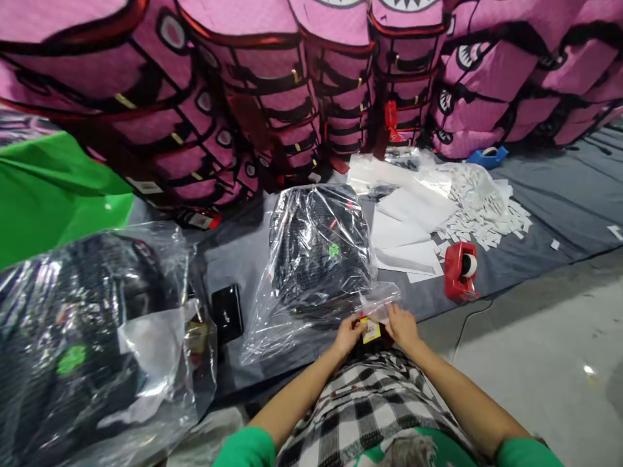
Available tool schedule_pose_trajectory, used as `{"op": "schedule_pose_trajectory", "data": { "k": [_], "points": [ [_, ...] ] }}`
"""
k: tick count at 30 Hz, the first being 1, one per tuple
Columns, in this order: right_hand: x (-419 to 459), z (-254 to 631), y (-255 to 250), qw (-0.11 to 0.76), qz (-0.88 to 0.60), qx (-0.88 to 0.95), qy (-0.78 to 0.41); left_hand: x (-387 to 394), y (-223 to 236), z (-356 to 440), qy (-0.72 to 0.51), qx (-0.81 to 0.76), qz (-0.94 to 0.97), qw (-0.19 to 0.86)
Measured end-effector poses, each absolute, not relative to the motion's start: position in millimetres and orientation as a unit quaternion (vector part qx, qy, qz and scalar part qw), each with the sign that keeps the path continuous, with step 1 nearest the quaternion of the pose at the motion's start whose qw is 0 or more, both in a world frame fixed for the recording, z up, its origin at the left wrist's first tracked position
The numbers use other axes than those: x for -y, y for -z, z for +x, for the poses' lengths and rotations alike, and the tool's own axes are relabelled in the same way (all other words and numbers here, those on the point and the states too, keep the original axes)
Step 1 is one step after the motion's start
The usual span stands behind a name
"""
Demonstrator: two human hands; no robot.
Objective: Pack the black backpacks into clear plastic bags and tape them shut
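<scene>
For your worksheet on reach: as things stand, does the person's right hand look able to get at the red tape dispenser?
Probably yes. The red tape dispenser sits on bare grey cloth just beyond and right of the right hand, with nothing between them, though that hand is pinching the plastic bag.

Grey cloth-covered table [559,194], pale glossy floor [545,363] at right, pink bag stacks [272,84] behind.

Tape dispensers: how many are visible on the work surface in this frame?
2. A red tape dispenser sits right of the bagged black item, beside the white sheets. A blue tape dispenser lies farther back by the pink bags. Others may be hidden.
</scene>
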State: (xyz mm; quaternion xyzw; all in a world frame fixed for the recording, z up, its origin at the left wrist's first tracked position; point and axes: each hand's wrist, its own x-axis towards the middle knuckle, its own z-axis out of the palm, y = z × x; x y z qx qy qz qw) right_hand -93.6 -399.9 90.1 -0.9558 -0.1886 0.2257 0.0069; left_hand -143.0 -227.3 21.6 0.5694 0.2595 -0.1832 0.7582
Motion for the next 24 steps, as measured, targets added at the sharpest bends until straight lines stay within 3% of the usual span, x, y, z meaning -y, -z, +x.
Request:
{"op": "schedule_pose_trajectory", "data": {
  "k": [5,9,14,19,24],
  "points": [
    [429,-95,-95,0.106,-0.960,0.189,-0.176,226,-29,-146,0.215,-0.234,0.543,0.777],
    [443,-83,-103,0.174,-0.923,0.218,-0.265,210,-48,-148,0.254,-0.228,0.516,0.786],
    [441,-76,-95,0.354,-0.860,0.155,-0.334,193,-65,-155,0.319,-0.269,0.447,0.792],
    [440,-99,-80,0.429,-0.813,0.132,-0.371,201,-67,-156,0.296,-0.264,0.403,0.825],
    [442,-125,-76,0.621,-0.643,-0.020,-0.448,216,-65,-150,0.288,-0.244,0.427,0.822]
  ]
}}
